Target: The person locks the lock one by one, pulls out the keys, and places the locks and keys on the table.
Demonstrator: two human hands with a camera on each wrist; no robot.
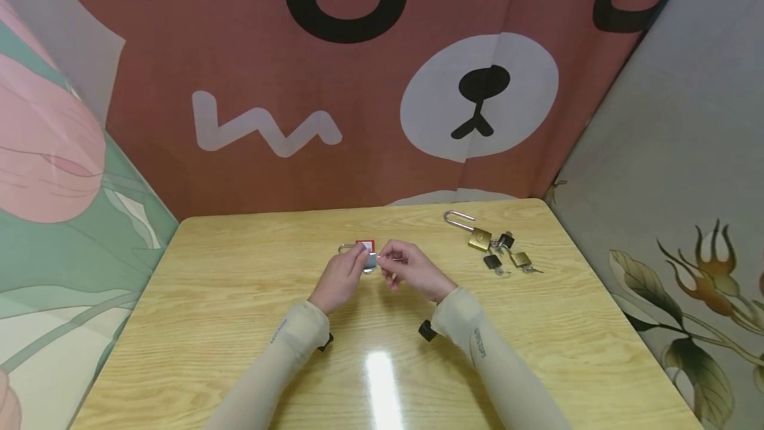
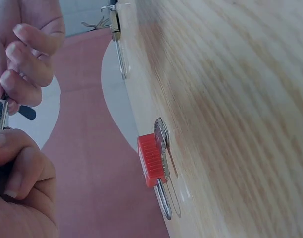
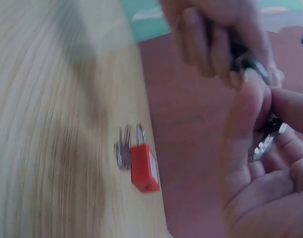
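Note:
My left hand (image 1: 341, 279) grips a small silver padlock (image 2: 0, 114) above the table, its body partly hidden by the fingers. The right hand (image 1: 414, 272) pinches a key at one end of that lock; the key itself is mostly covered by the fingertips. Below the right fingers in the right wrist view hang more keys (image 3: 268, 141), and a dark key head (image 2: 26, 113) sticks out in the left wrist view. Behind the hands a red padlock (image 2: 151, 161) lies on the table, with silver keys (image 3: 123, 154) beside it.
On the right of the wooden table (image 1: 239, 363) lie a brass padlock (image 1: 479, 239) with a long raised shackle, a smaller brass padlock (image 1: 520, 259) and two black padlocks (image 1: 492, 261), with keys around them. A printed curtain (image 1: 358, 178) hangs behind the back edge.

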